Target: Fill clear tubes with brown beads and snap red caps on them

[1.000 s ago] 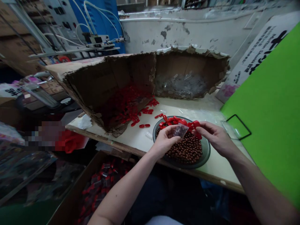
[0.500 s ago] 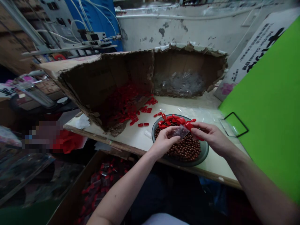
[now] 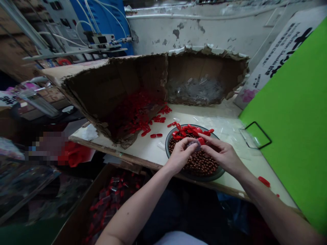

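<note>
Two hands were in view. The left hand (image 3: 180, 156) was closed around one small clear plastic bag (image 3: 194, 144), grasping it with the fingers above a round grey bowl (image 3: 167, 148). The right hand (image 3: 223, 158) was grasping the same bag from the other side, its thumb and fingers pinched beside one red plastic piece (image 3: 201, 141) at the bag's upper edge. The bowl held brown beads (image 3: 201, 163), too many to count, with roughly a dozen red pieces (image 3: 191, 131) lying on top. Two more red pieces (image 3: 156, 135) lay together on the pale table (image 3: 143, 153), and one (image 3: 264, 181) lay near the right forearm. A torn cardboard carton (image 3: 122, 78) stood on the table, its two compartments holding loose red pieces (image 3: 135, 115) and clear plastic items (image 3: 195, 92). One open box of red packets (image 3: 109, 200) sat below the table edge.
</note>
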The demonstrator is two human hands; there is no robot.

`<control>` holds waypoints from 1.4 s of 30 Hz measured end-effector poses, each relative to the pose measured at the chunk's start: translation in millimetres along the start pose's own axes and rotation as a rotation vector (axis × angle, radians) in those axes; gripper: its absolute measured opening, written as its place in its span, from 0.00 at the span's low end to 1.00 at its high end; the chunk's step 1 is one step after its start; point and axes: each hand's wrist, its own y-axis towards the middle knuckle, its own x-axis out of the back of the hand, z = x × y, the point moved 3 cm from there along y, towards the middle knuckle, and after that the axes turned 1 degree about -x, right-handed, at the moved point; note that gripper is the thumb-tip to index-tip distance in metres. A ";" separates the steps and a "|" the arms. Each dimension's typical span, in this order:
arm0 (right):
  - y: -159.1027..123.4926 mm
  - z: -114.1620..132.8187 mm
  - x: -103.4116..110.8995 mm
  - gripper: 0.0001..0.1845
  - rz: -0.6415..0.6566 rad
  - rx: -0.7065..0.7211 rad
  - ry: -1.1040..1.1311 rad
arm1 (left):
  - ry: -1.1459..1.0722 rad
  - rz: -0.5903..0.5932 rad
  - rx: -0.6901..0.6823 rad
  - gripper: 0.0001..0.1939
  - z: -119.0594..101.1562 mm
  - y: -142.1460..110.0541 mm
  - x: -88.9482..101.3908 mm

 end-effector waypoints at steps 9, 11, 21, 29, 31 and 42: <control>-22.4 -10.5 -28.1 0.27 -0.221 0.241 -0.493 | -0.028 -0.120 0.015 0.11 8.9 -5.4 -15.0; -23.8 -12.9 -31.1 0.27 -0.252 0.239 -0.501 | -0.051 -0.126 0.030 0.11 11.1 -6.3 -16.4; -1.9 -13.5 -4.6 0.24 -0.121 0.090 -0.123 | -0.179 0.042 0.173 0.19 11.6 -1.1 -8.1; 27.5 -9.9 -14.7 0.30 0.076 -0.190 0.599 | -0.031 0.272 0.263 0.18 15.2 -9.7 -17.0; 30.4 -6.9 -22.0 0.31 0.136 -0.230 0.677 | -0.009 0.281 0.258 0.17 16.1 -10.4 -21.5; 22.8 2.2 -26.6 0.27 -0.236 0.031 0.512 | 0.194 0.101 0.156 0.21 10.6 -11.1 -25.9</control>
